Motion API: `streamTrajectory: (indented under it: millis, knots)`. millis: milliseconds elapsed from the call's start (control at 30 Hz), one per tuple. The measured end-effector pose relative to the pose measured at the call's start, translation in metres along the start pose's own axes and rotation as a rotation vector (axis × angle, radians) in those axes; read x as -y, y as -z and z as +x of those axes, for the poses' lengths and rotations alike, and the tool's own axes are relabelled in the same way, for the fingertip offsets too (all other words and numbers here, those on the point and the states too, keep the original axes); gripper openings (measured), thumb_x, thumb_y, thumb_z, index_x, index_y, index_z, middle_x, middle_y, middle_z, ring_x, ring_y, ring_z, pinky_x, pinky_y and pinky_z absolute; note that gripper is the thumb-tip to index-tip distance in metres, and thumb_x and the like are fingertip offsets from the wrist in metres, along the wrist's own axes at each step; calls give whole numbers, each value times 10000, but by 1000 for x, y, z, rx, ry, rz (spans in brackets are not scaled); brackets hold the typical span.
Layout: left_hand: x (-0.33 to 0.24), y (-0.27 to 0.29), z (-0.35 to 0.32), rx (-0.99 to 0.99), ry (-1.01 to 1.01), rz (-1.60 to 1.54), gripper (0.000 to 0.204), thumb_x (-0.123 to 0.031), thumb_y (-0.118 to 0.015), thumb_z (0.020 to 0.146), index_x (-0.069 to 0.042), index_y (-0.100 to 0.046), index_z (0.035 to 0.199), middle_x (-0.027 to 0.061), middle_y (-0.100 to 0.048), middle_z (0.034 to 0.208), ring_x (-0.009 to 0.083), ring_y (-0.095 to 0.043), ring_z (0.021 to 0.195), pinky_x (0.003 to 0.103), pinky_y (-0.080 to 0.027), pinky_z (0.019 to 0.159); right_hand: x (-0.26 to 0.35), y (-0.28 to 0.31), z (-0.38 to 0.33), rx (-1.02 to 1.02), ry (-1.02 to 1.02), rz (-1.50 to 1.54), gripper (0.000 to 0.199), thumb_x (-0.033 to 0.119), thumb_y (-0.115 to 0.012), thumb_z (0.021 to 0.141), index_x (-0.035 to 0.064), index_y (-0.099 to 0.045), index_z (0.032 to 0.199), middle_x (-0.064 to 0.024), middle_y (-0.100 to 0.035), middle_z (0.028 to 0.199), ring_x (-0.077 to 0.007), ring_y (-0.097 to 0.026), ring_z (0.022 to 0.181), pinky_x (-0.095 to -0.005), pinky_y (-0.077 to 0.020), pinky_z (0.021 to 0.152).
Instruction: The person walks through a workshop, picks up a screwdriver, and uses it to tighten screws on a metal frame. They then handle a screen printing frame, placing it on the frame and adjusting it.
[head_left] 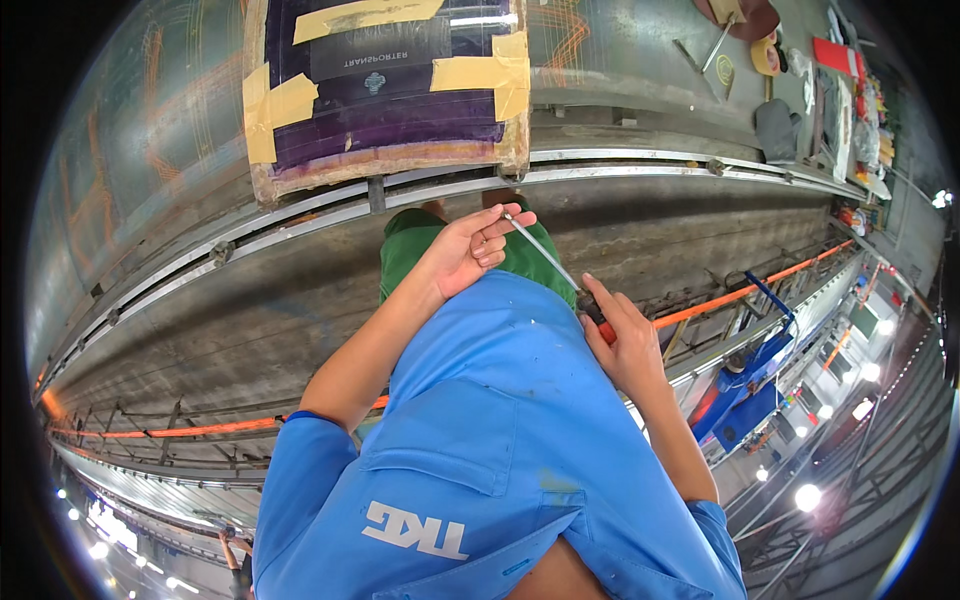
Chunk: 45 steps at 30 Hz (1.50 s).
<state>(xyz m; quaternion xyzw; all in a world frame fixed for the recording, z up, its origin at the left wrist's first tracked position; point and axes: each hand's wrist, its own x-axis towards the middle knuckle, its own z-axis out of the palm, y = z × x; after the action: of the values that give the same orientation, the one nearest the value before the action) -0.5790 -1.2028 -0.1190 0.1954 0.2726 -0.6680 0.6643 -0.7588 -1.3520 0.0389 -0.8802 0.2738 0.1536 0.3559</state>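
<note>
A screwdriver [543, 252] slants across the front of my body, its long metal shaft pointing up and left. My right hand [630, 345] is closed round its red and dark handle [606, 330]. At the other end, my left hand [470, 248] pinches the tip of the shaft between thumb and fingers. Whether something small sits at that tip I cannot make out. Just beyond my hands lies a screen-printing frame [385, 160], with a dark purple mesh and strips of cream tape along its edges.
The frame rests on a long grey table [190, 110] edged by a metal rail [640, 165]. At the far right are a roll of tape [765, 57], a dark grey scraper-like piece [776, 130] and a red item [838, 56]. An orange pipe or cable [740, 293] runs behind me.
</note>
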Motion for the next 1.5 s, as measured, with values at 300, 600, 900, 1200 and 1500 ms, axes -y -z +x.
streamTrajectory:
  millis: [300,600,900,1200,1500]
  knots:
    - [3,-3,3,-20,-32,179,298,-222,-469,1003,10,-555,1169,161,-647,1099,33,-322,502,193,-333,484,10,8,4,66,40,-244,564,77,-639,817,99,-485,1359,-92,-502,815,-260,-558,666,-385,-486,630]
    - [16,5,43,-74,-130,188,311,-237,-440,1016,-2,-546,1189,141,-639,1125,26,-297,482,189,-309,469,14,18,18,17,32,-197,560,-19,-624,784,57,-473,1318,-145,-551,1027,-307,-601,775,-401,-507,690]
    - [15,-7,55,-52,-196,206,292,-171,-474,991,-17,-546,1228,96,-625,1175,17,-276,478,183,-291,472,26,32,24,8,24,-372,508,10,-626,815,48,-496,1304,-136,-546,1135,-306,-625,896,-387,-534,700]
    - [19,-12,63,-121,-245,191,283,-159,-489,984,-21,-568,1218,48,-615,1187,17,-272,476,182,-283,465,32,41,37,60,17,-319,495,3,-628,818,34,-499,1295,-148,-550,1134,-316,-622,903,-388,-532,715]
    - [23,-8,66,-138,-292,161,268,-173,-514,979,-17,-603,1178,26,-618,1158,9,-280,471,185,-275,455,34,44,45,57,75,-335,477,-11,-627,823,30,-511,1285,-159,-547,1128,-317,-619,892,-388,-524,736]
